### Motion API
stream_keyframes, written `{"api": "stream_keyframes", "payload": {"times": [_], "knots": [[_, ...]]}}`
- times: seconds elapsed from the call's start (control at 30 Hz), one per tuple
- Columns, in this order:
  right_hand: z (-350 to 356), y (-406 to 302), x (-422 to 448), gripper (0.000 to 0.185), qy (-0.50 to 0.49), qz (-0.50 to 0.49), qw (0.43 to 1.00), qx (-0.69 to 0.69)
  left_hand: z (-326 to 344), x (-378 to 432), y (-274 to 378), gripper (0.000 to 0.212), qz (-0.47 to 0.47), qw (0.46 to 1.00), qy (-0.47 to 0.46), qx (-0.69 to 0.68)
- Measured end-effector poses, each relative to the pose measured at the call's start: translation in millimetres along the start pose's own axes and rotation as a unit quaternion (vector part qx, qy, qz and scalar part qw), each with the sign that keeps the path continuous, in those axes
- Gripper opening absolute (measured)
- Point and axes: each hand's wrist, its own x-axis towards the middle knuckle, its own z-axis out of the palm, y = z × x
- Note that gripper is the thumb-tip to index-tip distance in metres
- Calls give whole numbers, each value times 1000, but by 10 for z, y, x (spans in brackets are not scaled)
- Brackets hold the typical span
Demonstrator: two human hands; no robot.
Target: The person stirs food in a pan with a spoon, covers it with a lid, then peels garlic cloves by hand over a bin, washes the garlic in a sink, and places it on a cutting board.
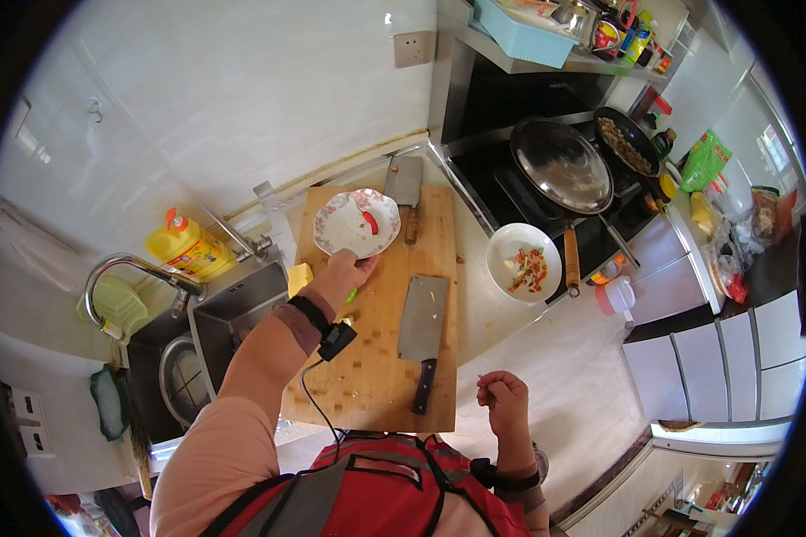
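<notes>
My left hand point(349, 275) grips the near rim of a white flower-patterned plate point(339, 225) at the far end of a wooden cutting board point(369, 376). One red chili pepper point(371, 223) lies on that plate, with small scraps beside it. A cleaver point(422, 319) with a dark handle rests flat on the board's right side, bits of food on its blade. Behind it, a second cleaver point(410, 188) with a wooden handle lies partly over the board's far edge. My right hand point(505, 403) hovers right of the board, fingers curled together; nothing clearly shows in them.
A white bowl point(504, 285) of chopped chili stands by the stove's edge. On the stove sit a lidded wok point(561, 164) and a frying pan point(624, 144) of food, their handles jutting forward. To the left are a sink point(232, 305), a faucet point(134, 260) and a yellow detergent bottle point(191, 248).
</notes>
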Motion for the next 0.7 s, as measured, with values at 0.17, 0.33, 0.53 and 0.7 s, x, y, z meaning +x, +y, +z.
{"api": "stream_keyframes", "payload": {"times": [0.17, 0.33, 0.53, 0.7], "knots": [[-14, -14, 33, 15, 5, -4, 1000, -6, 295, -336, -400, 27, -105, 987, 104, 56], [-27, -66, 42, 16, 2, 6, 1000, -11, 345, 560, -65, 20, 129, 856, -67, 497], [-391, -10, 16, 15, 75, 8, 997, 9, 1053, 623, 6, 25, 442, 471, -6, 764], [-598, 3, 16, 16, 111, 22, 993, 15, 1327, 970, 288, 29, 470, 348, 15, 811]]}}
